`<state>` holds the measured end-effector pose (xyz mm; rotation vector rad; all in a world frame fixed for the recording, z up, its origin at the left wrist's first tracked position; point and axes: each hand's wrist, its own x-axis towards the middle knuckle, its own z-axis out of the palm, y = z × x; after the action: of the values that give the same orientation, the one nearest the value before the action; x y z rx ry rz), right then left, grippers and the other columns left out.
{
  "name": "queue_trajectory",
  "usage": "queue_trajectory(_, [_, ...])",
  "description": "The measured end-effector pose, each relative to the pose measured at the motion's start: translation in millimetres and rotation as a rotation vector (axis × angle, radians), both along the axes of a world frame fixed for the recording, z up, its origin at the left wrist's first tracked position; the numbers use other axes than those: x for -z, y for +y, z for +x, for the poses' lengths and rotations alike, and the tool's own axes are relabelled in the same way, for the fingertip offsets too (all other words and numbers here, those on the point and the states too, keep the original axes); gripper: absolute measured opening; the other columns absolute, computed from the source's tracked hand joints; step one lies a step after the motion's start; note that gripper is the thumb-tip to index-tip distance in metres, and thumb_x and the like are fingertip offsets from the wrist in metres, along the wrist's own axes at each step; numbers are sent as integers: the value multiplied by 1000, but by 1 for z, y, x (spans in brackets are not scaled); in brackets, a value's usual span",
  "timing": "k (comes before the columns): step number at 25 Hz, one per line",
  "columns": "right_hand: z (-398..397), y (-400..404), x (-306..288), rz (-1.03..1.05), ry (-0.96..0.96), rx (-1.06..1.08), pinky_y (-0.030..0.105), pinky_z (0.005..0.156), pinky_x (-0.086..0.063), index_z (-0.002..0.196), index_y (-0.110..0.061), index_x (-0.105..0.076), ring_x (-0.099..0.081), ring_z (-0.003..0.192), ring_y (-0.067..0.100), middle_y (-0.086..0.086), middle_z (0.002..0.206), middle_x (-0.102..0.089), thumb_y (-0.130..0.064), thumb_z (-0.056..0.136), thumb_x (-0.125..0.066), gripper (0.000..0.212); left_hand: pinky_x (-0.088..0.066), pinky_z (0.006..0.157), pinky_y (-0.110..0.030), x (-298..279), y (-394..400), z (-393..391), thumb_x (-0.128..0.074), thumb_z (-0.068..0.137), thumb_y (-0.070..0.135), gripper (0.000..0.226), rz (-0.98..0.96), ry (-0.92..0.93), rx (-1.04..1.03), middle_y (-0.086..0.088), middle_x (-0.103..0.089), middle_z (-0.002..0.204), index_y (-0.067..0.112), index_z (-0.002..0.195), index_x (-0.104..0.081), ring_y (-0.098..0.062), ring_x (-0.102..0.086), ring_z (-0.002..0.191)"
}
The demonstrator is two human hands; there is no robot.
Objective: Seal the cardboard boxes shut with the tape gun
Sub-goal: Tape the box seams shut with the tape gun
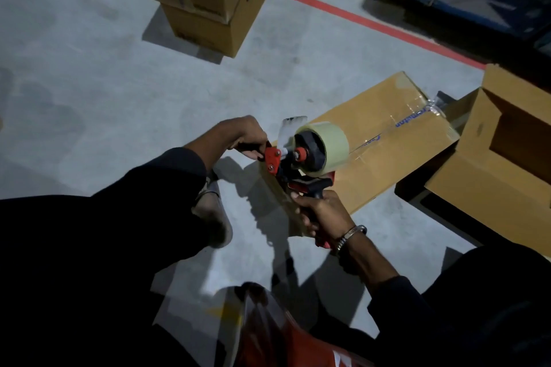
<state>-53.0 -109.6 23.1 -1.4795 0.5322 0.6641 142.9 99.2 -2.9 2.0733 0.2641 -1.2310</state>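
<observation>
Tape gun (pixel 301 158) gripped by right hand (pixel 320 211) at the handle, left hand (pixel 249 135) pinching its front end. Closed box (pixel 384 140) just behind, long side running away to the right. Nearer the right hand.

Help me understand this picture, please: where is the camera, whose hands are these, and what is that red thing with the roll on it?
The one picture comes from a camera worn on a person's head, looking down at their own two hands. The red thing is a tape gun carrying a roll of tape. The right hand grips its handle; the left hand holds its front end. Behind it, a closed cardboard box with tape along its seam lies on the grey floor. An open box sits to its right, and two stacked boxes stand further back, near a red floor line.
</observation>
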Motion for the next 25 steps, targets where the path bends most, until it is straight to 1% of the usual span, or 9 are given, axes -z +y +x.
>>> queue_trajectory(2, [-7,-11,17,-100,-3,-28,31,45,-24,75,3,-58,-33,42,20,14,55,-44,-19,89,-74,31,-51,47,-19,16,16,6,-58,101,3,15,-11,55,-61,-12,-69,72,0,106,-73,-13,-62,52])
queue_trajectory(3, [-11,-17,24,-170,-2,-54,32,45,-25,76,7,-58,-35,42,20,15,54,-46,-18,87,-73,31,-54,51,-19,24,23,10,-58,102,3,18,-22,61,-91,-10,-71,70,-3,110,-73,-11,-64,53])
queue_trajectory(5, [-18,-26,35,-333,-45,-132,30,45,-31,69,-3,-63,-42,42,19,8,50,-51,-24,80,-73,26,-60,67,-22,32,31,9,-64,97,1,13,-34,35,-113,-7,-73,65,-1,100,-77,-9,-68,56])
queue_trajectory(7, [-14,-25,46,-503,-140,-230,30,49,-37,56,-15,-55,-46,48,15,1,49,-53,-34,70,-69,27,-60,75,-28,37,30,4,-68,88,-3,13,-24,-42,-175,-10,-75,68,-1,93,-80,-15,-70,62])
queue_trajectory(11, [-1,-8,72,-742,-243,-313,33,57,-34,51,-21,-41,-40,54,15,-1,51,-48,-18,76,-74,42,-65,74,-34,48,29,5,-82,78,9,6,10,-237,-240,-6,-79,76,11,83,-84,-16,-78,73])
queue_trajectory(16, [-10,1,99,-761,-297,-296,33,51,-28,49,-24,-32,-27,49,15,-3,43,-37,-21,73,-74,49,-65,81,-37,76,40,-1,-87,78,17,5,-86,-259,-275,1,-80,78,19,83,-85,-14,-78,75])
queue_trajectory(20, [-10,-2,106,-760,-300,-301,35,53,-35,51,-23,-34,-31,52,17,-3,46,-39,-23,72,-72,44,-64,82,-31,91,37,-18,-84,81,19,4,-187,-294,-347,6,-80,81,22,84,-85,-16,-77,89])
queue_trajectory(22, [-8,-2,107,-766,-282,-305,37,53,-37,52,-20,-36,-34,52,19,-2,48,-39,-28,69,-66,36,-61,88,-30,95,31,-20,-83,78,23,15,-143,-252,-332,14,-79,91,26,93,-85,-15,-75,96])
queue_trajectory(25, [-6,-2,105,-771,-247,-292,36,56,-38,51,-20,-38,-37,52,19,-3,48,-42,-27,70,-67,35,-54,88,-32,91,24,-19,-89,65,44,56,97,-246,-294,12,-69,107,32,117,-74,-16,-67,100])
